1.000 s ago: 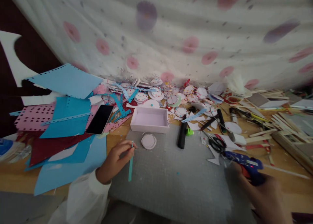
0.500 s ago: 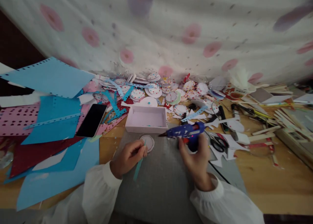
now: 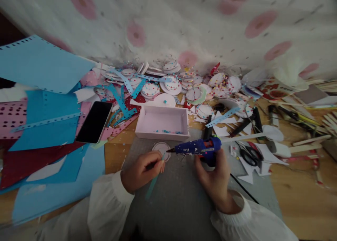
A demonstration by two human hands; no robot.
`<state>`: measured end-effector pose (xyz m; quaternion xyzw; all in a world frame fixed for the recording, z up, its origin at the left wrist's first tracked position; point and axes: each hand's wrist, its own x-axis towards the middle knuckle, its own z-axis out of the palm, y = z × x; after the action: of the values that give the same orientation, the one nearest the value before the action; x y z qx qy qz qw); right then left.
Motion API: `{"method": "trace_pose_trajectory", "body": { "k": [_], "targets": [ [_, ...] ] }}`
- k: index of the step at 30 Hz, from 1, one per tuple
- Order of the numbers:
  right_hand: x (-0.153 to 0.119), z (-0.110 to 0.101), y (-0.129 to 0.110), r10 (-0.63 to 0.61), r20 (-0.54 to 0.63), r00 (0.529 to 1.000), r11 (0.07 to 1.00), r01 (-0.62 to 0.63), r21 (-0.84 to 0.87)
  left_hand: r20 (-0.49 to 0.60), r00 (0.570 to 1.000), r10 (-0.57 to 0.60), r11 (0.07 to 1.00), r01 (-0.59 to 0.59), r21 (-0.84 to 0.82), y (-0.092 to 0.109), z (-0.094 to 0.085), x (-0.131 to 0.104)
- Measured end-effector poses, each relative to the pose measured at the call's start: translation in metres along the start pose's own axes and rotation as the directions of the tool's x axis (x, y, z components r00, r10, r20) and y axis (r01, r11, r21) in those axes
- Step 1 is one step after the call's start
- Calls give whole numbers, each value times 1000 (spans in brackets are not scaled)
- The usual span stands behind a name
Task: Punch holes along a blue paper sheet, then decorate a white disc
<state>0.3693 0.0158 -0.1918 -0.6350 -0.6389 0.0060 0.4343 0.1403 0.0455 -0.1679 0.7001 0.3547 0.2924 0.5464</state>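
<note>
My right hand point(image 3: 214, 178) is closed around the handle of a blue hot glue gun point(image 3: 196, 148), whose dark nozzle points left. Between the fingertips of my left hand point(image 3: 144, 171) is a narrow teal paper strip point(image 3: 151, 188), its lower end hanging toward me. The nozzle tip is right by the strip's upper end; whether they touch I cannot tell. Behind my left fingers a white paper disc point(image 3: 161, 149) with a ringed edge lies on the grey mat point(image 3: 173, 206). Just beyond the disc stands a shallow white box point(image 3: 163, 123) with small blue and pink beads inside.
A phone point(image 3: 94, 122) and blue paper sheets point(image 3: 50, 121) lie to the left. Decorated paper discs point(image 3: 171, 83) are heaped along the curtain. Scissors point(image 3: 251, 155), paper scraps and wooden sticks point(image 3: 310, 141) cover the right side. The glue gun's cord point(image 3: 243, 188) trails right.
My right hand has brought the glue gun left and down, so its nozzle is now at the strip by my left fingertips. The camera view has tilted and shifted slightly.
</note>
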Motion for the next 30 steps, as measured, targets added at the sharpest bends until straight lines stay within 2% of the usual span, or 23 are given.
{"method": "trace_pose_trajectory", "body": {
  "k": [22, 30],
  "targets": [
    [-3, 0, 4, -30, -15, 999, 999, 29, -25, 18, 1000, 11, 1000, -11, 5, -5, 0, 0],
    [-1, 1, 5, -59, -9, 998, 993, 58, -98, 20, 1000, -2, 1000, 1, 16, -1, 0, 0]
  ]
}}
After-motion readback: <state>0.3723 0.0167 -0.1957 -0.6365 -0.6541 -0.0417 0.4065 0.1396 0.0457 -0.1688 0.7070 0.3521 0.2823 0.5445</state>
